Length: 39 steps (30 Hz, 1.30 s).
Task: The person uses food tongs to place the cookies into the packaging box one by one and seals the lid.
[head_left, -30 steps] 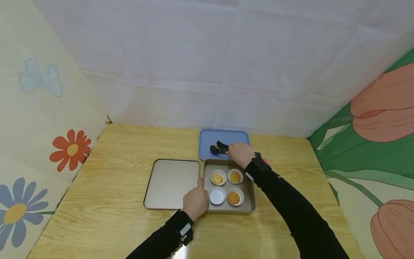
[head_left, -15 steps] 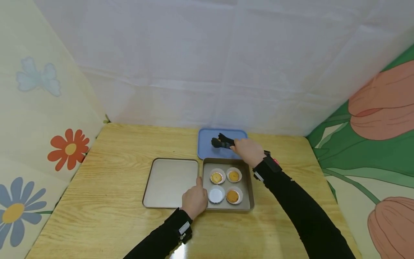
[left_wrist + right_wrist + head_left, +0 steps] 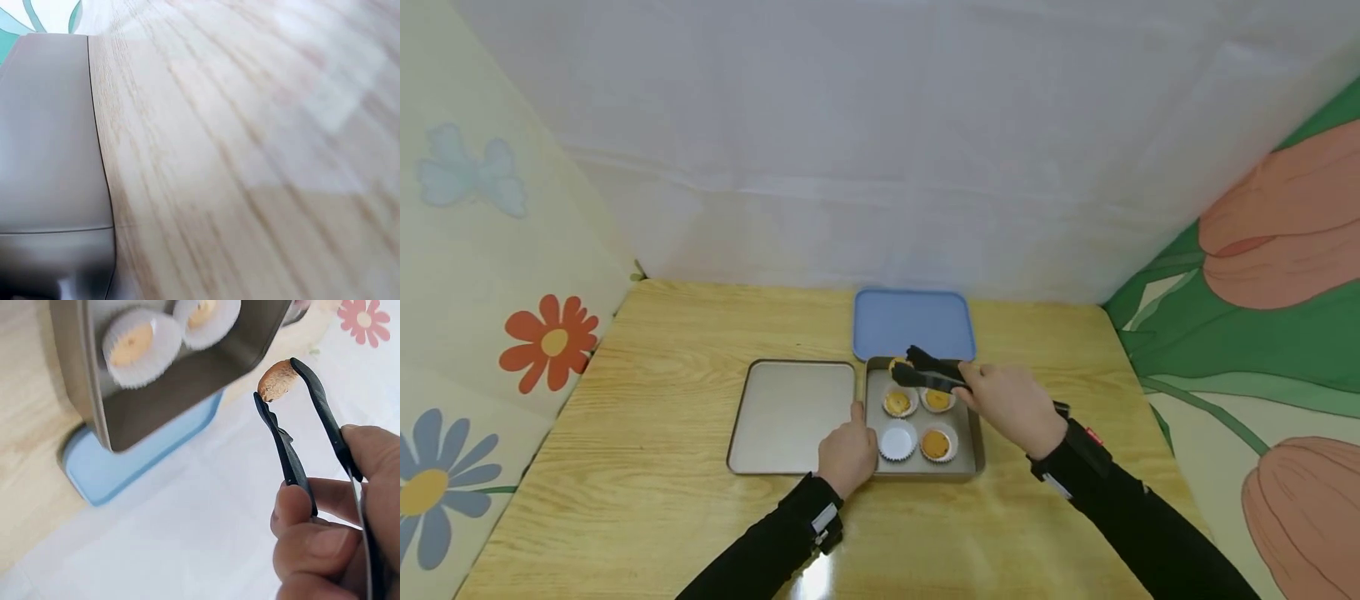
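Note:
My right hand holds black-tipped tongs over the far side of a metal baking pan. Pinched between the tong tips is a small round cake with a brown top. White paper cups stand in the pan; three hold small golden cakes, and the near-left paper cup is empty. At the pan's left edge, my left hand grips the rim with a finger or thumb stretched along it. Only the pan's outer side shows in the left wrist view, not that hand.
Left of the pan lies a flat, shallow metal tray or lid. A blue tray rests just behind the pan, near the white cloth backdrop. Everything sits on a wooden table.
My right hand has drawn the tongs back from above the blue tray to over the pan, carrying the cake. The left hand keeps its place at the pan's edge.

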Motion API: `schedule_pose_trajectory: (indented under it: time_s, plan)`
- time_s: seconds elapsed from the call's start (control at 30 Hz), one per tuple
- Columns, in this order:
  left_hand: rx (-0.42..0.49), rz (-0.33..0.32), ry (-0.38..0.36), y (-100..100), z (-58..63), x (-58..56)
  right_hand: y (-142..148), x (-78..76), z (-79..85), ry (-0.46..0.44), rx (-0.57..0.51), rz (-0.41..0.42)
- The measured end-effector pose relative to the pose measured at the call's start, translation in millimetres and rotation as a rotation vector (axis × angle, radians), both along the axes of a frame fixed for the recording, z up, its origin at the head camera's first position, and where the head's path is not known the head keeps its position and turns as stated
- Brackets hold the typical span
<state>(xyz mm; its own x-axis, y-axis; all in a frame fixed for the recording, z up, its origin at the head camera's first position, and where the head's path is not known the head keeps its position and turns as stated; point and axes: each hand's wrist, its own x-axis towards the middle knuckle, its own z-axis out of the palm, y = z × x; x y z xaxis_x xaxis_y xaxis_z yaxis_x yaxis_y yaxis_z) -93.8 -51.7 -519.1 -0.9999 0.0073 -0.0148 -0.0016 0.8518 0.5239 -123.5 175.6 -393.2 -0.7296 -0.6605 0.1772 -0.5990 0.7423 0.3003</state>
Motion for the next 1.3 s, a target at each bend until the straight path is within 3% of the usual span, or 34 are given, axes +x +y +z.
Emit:
schedule_pose_trajectory:
  time_s: [0.2, 0.37, 0.53, 0.67, 0.77, 1.3]
  plan:
    - [-0.003, -0.005, -0.011, -1, -1.6, -1.7, 3, 36.5, -17.8, 0.022, 0.049, 0.026]
    - [0.006, -0.008, -0.042, 0, -0.5, -2.3, 1, 50.1, -30.7, -0.038, 0.044, 0.028]
    - [0.021, -0.016, -0.065, 0, 1.1, -1.8, -1, 55.4, -37.2, -0.078, 0.056, 0.020]
    - [0.016, -0.020, -0.042, -1, 1.0, -1.4, -4, 57.0, -40.6, -0.102, 0.049, 0.016]
    - [0.015, -0.022, -0.018, -1, 0.5, -1.0, -5, 57.0, -43.1, -0.101, 0.051, 0.011]
    - [0.016, -0.032, -0.035, -2, 1.3, -1.5, -7, 56.2, -47.0, -0.108, 0.032, -0.040]
